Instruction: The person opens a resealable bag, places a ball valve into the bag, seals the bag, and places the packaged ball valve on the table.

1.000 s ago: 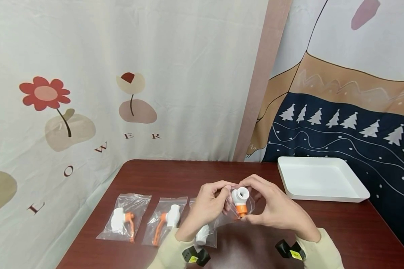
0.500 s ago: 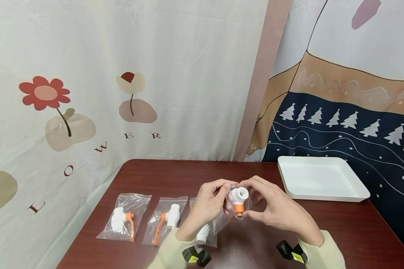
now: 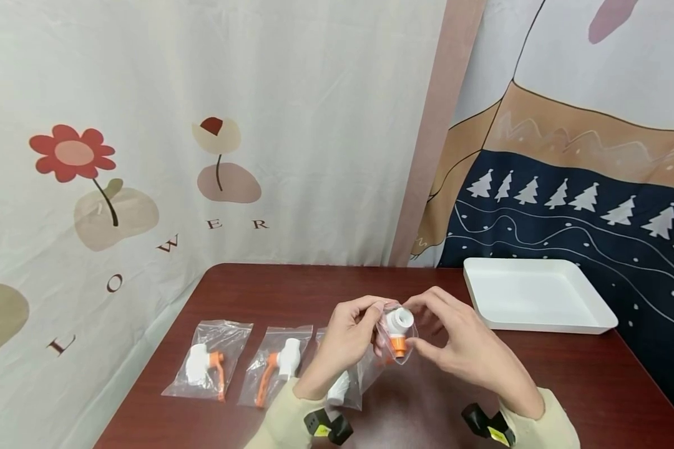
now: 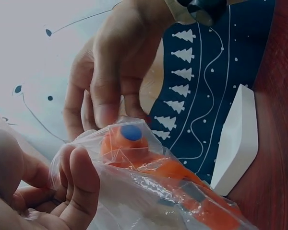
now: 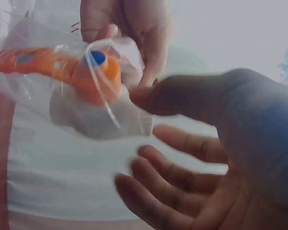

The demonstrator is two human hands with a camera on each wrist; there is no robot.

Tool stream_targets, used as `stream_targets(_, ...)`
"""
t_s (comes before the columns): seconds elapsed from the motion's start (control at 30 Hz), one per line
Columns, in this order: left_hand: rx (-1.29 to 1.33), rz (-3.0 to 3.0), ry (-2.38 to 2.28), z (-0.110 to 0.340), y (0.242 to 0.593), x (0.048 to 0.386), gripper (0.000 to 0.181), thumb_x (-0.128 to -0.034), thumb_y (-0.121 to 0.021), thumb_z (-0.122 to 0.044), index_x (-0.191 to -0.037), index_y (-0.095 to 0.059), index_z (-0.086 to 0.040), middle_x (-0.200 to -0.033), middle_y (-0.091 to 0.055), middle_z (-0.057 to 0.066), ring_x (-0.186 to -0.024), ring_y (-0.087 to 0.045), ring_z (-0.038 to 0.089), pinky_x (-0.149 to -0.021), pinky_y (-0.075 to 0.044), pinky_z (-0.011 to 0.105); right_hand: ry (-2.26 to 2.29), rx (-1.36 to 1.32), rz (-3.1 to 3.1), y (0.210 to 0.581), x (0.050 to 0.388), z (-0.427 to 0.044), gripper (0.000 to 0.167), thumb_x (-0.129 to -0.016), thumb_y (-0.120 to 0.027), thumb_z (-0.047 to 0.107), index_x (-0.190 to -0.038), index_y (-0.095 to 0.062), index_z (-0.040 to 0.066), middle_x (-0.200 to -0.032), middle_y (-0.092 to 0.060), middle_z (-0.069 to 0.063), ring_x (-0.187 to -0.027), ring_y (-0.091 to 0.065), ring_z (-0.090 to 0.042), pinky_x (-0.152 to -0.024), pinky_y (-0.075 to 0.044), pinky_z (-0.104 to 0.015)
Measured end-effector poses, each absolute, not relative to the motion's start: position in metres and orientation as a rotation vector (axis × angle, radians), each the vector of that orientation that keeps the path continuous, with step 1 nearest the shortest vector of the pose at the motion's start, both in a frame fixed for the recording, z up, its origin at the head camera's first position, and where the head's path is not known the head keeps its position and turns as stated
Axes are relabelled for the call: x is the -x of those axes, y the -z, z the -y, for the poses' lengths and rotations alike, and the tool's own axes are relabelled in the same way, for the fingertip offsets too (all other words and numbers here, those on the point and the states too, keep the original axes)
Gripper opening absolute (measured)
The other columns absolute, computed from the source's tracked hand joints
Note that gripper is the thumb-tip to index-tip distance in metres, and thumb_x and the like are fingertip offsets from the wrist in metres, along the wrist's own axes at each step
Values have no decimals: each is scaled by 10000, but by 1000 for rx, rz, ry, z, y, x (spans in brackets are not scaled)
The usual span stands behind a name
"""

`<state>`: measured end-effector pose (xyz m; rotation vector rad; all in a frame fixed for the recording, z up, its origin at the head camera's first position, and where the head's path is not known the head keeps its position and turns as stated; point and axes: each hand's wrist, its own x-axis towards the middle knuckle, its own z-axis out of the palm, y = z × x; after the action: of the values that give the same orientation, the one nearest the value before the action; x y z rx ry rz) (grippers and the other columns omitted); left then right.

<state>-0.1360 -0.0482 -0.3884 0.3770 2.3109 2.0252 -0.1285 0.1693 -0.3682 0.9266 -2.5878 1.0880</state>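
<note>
My left hand [image 3: 345, 340] pinches a clear plastic bag [image 5: 53, 91] above the table. Inside the bag is a white and orange plastic ball valve [image 3: 399, 324], its round white opening facing up in the head view. The wrist views show its orange lever handle [image 4: 182, 175] and a blue cap [image 4: 131, 132]. Close on the right of the valve is my right hand [image 3: 466, 349], thumb and fingers spread apart. In the right wrist view its thumb tip is at the bag's edge; whether it touches is hard to tell.
Two bagged valves, a left one [image 3: 198, 365] and a middle one [image 3: 288, 358], lie on the dark red table [image 3: 269, 293]. A third bagged white piece [image 3: 338, 390] is partly behind my left forearm. A white tray [image 3: 539, 296] stands at the back right.
My right thumb and fingers have moved slightly away from the bagged valve. The valve has shifted a little left and turned slightly, while my left hand keeps its pinch on the bag.
</note>
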Motion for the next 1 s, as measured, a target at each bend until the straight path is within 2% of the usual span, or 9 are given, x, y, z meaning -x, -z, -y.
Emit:
stream_targets(0.2, -363, -2256, -2075, 47, 388, 137, 251, -1061, -529, -113, -1152, -757, -59, -708, -628, 85, -481, -557, 128, -474, -549, 262, -1007, -937, 2546, 365, 115, -163, 281, -812, -838, 94, -941, -682, 289, -761, -513, 164, -623, -466, 30, -547, -440, -162)
stream_targets(0.3, -350, -2224, -2106, 46, 389, 138, 268, -1066, -509, -101, -1165, -751, -42, -679, -617, 72, -469, -565, 124, -476, -544, 257, -994, -1001, 2582, 367, 114, -157, 219, -826, -837, 130, -907, -696, 277, -687, -499, 187, -597, -451, 46, -535, -422, -156)
stream_targets(0.47, -346, -2209, -2124, 46, 391, 139, 273, -1068, -502, -101, -1171, -746, -36, -669, -614, 59, -477, -571, 126, -480, -554, 288, -953, -994, 2655, 373, 114, -149, 210, -820, -843, 162, -947, -699, 247, -639, -483, 225, -556, -430, 78, -510, -407, -152)
stream_targets(0.73, -356, -2236, -2120, 45, 392, 138, 275, -1072, -501, -105, -1170, -747, -32, -699, -643, 97, -491, -570, 117, -475, -541, 248, -978, -1019, 2604, 378, 117, -147, 256, -793, -785, 68, -801, -642, 279, -598, -448, 223, -554, -384, 91, -495, -355, -141)
stream_targets(1.0, -353, -2179, -2163, 41, 392, 136, 290, -1071, -477, -77, -1194, -727, 2, -648, -598, 69, -464, -564, 94, -455, -531, 240, -918, -989, 2610, 373, 115, -153, 288, -740, -715, 56, -764, -560, 297, -560, -341, 262, -518, -334, 105, -472, -290, -134)
